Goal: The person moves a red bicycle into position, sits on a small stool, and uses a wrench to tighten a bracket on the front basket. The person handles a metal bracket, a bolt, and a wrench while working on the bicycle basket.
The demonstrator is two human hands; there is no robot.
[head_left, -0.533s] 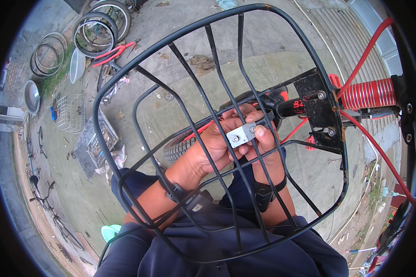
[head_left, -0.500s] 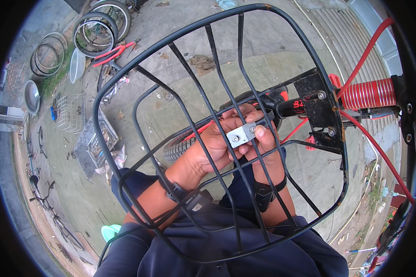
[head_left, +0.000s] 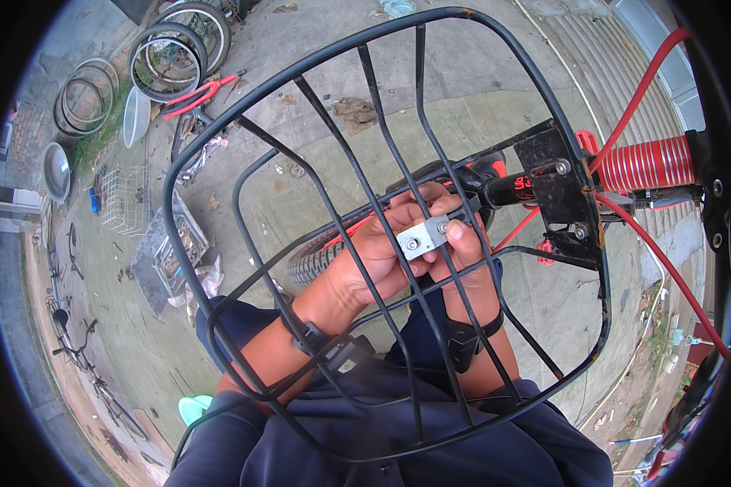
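In front of me is a black wire bicycle basket, with rust spots along its rim. Beyond its bars, my left hand is closed, its fingers curled around a small silver metal bracket. Two bolts with nuts show on the bracket's face. My right hand pinches the bracket's right end, the thumb pressed beside one nut. The fingers underneath are partly hidden. Close beyond my hands are the bicycle's black-and-red frame tube and a knobby tire.
A black mounting plate with bolts joins the basket's right side, near a red ribbed tube and red cables. On the ground lie a metal tray of parts, a white wire basket, a red fork and several wheels.
The basket and bracket have shifted very slightly to the left in view. Both hands keep the same hold.
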